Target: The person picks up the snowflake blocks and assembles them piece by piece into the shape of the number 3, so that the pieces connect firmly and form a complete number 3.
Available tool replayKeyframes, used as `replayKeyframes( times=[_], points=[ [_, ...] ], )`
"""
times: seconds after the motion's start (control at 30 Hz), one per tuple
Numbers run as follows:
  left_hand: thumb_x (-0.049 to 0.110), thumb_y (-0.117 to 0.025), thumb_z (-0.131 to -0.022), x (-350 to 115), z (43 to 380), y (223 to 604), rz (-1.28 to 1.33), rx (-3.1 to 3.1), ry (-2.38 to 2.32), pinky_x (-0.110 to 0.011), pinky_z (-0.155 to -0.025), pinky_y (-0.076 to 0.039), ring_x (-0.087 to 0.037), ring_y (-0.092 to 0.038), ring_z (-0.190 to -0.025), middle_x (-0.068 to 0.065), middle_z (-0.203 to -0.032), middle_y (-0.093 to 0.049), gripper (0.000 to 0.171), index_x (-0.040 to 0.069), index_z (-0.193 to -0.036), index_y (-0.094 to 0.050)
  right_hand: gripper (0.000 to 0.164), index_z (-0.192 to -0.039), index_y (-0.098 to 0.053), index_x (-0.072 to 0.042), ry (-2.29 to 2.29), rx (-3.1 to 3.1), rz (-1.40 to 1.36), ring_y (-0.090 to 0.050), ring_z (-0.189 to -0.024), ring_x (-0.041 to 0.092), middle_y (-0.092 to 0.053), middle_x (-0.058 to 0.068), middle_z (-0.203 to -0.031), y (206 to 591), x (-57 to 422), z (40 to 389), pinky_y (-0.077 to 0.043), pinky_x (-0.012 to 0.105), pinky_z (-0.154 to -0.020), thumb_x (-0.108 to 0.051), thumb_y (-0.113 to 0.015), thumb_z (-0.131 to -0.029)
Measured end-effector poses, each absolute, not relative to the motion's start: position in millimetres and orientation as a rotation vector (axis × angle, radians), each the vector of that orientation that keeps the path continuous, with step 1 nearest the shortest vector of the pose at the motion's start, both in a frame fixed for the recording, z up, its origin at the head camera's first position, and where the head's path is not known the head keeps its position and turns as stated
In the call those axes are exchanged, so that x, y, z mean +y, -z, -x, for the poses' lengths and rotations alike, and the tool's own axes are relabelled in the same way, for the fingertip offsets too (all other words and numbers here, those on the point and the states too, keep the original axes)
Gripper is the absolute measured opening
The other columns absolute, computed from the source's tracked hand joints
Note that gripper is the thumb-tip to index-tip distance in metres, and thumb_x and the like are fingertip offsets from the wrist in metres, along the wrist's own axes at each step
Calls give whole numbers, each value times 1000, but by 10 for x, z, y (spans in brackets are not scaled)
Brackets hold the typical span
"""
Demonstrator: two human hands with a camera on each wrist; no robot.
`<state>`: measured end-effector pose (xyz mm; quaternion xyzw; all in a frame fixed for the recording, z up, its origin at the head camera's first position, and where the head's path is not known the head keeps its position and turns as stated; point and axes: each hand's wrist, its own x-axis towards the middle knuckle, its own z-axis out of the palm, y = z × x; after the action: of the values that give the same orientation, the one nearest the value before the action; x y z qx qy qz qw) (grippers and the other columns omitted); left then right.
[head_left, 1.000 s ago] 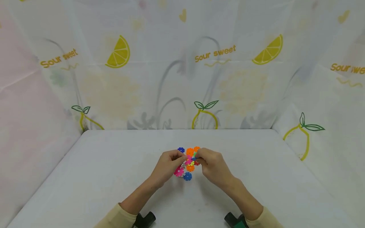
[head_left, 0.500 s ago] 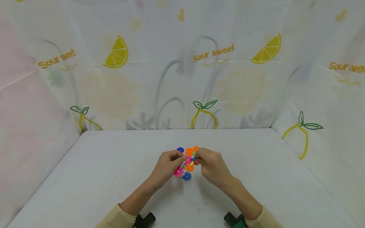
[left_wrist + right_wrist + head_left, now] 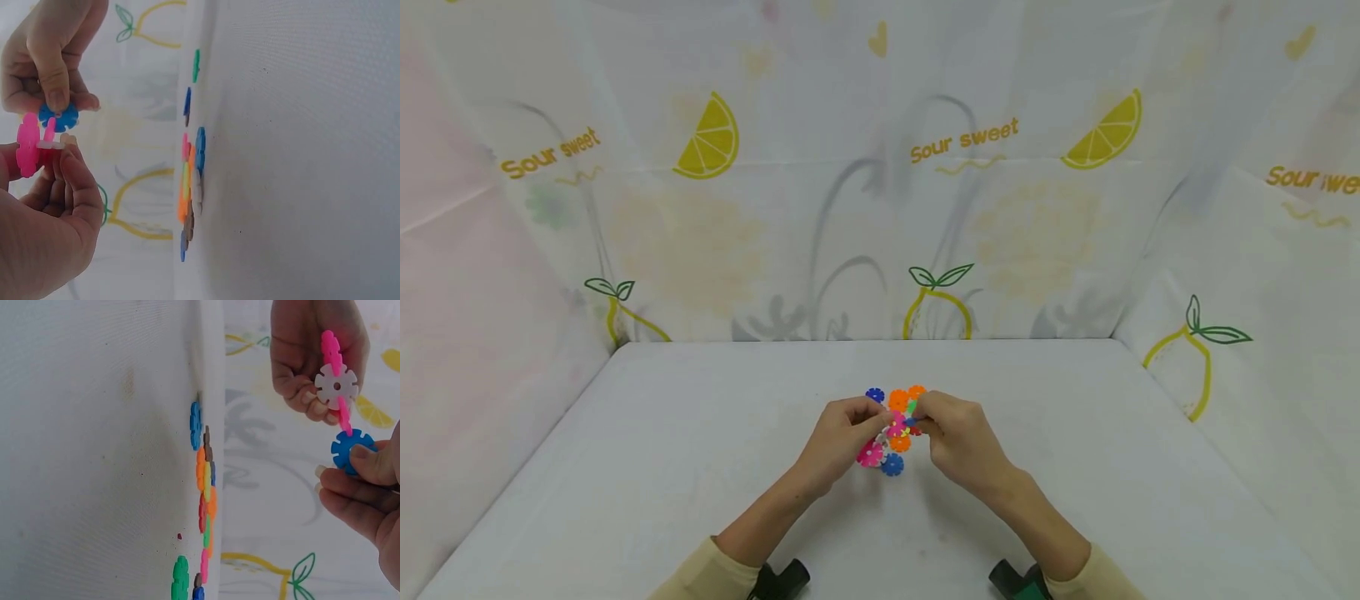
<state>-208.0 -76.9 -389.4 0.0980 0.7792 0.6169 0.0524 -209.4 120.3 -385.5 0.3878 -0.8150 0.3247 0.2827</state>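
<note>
While left hand (image 3: 841, 437) pinches pink-white chain (image 3: 327, 390), right hand (image 3: 966, 438) pinches blue disc (image 3: 347, 441): probably light, stiff; hold by rim

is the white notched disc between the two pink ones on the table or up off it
Off it: the right wrist view shows the white notched disc joined between the pink discs, clearly apart from the tabletop.

Free tabletop (image 3: 1075, 400) beyond obstructing discs (image 3: 892, 465)

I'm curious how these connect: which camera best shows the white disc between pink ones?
The right wrist view: the white disc faces the camera, notches and hole plain. The left wrist view shows it edge-on; the head view doesn't show it clearly.
</note>
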Motion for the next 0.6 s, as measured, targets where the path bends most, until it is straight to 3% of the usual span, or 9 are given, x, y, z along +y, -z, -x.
replayKeyframes(
  times=[0.6],
  points=[
    [23, -65, -96, -785, 2094, 3898, -317, 2324, -1917, -20, -52, -36, -14, -45, -62, -1, -68, -49, 20, 5, -91, -70, 24, -78, -58, -4, -881, -2152, -1043, -61, -61, 11, -61, 5, -68, 3887, 1174, 2093, -53, 12, -62, 16, -71, -79]
  ],
)
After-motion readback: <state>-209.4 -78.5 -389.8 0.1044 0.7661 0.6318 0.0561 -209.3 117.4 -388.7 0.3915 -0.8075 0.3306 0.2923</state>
